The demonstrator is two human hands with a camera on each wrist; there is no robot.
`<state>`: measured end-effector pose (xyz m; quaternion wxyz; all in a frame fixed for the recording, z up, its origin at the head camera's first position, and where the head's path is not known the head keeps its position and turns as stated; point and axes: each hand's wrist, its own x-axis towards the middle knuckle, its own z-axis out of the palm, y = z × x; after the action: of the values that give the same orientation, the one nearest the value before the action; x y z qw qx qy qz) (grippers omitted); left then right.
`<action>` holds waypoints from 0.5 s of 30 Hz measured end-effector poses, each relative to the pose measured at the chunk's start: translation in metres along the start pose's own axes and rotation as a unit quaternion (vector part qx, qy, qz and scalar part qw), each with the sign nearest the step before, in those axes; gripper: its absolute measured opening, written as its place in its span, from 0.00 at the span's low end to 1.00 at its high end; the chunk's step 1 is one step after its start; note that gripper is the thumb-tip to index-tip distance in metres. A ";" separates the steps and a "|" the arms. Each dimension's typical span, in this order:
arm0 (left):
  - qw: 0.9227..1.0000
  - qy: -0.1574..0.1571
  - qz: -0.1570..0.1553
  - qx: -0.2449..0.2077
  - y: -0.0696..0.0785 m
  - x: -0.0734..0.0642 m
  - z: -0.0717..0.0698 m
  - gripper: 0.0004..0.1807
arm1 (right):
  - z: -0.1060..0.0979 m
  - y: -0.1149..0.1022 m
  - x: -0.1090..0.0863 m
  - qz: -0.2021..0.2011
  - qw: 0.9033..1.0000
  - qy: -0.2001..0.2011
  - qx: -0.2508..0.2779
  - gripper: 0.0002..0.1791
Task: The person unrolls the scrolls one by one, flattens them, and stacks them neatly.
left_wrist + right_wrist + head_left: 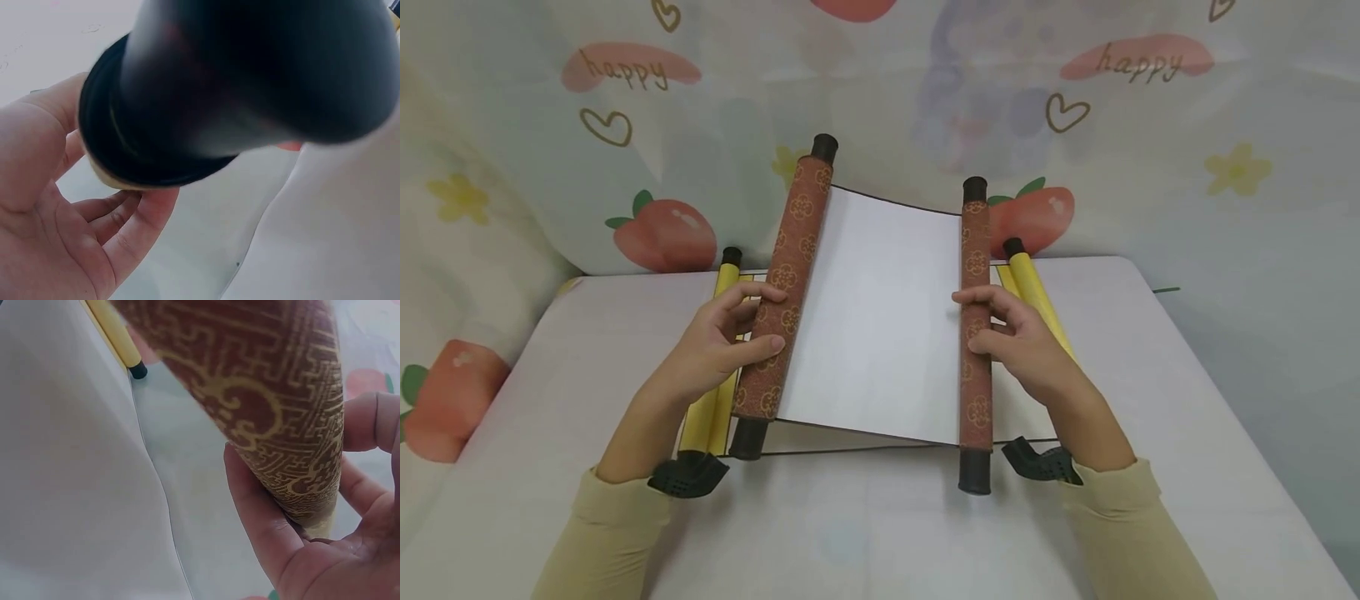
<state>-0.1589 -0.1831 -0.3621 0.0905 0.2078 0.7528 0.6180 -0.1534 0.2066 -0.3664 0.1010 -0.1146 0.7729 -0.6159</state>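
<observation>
A scroll with white paper (pixel 880 317) is partly unrolled between two red-brown rolls patterned in gold, each tipped with black knobs. My left hand (pixel 718 346) grips the left roll (pixel 786 275) near its middle, thumb in front and fingers around it. The right roll (pixel 976 400) is held by my right hand (pixel 1018 333) between thumb and fingers. Both rolls are raised, the left one tilted. In the left wrist view a black knob (pixel 250 75) hides part of the left grip. The gold-patterned brocade (pixel 269 412) fills much of the right wrist view.
Beneath lies a second scroll, spread on the white table (pixel 850 533), with a yellow left roll (pixel 702 417) and yellow right roll (pixel 1037 292). The held scroll covers most of its paper. A printed curtain (pixel 880 100) with fruit and hearts hangs behind the table.
</observation>
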 end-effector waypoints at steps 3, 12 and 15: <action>1.000 0.004 0.000 0.004 0.000 -0.001 -0.002 0.26 | 0.001 0.000 0.002 -0.003 1.000 0.003 -0.008 0.28; 1.000 0.007 0.005 0.014 -0.002 0.000 -0.001 0.26 | -0.001 0.004 0.002 -0.017 1.000 0.005 -0.017 0.24; 1.000 0.008 0.005 0.013 -0.003 0.000 -0.001 0.26 | -0.002 0.006 0.003 -0.018 1.000 0.000 -0.012 0.23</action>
<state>-0.1598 -0.1844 -0.3645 0.0782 0.2080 0.7606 0.6100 -0.1566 0.2086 -0.3718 0.0883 -0.1302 0.7782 -0.6080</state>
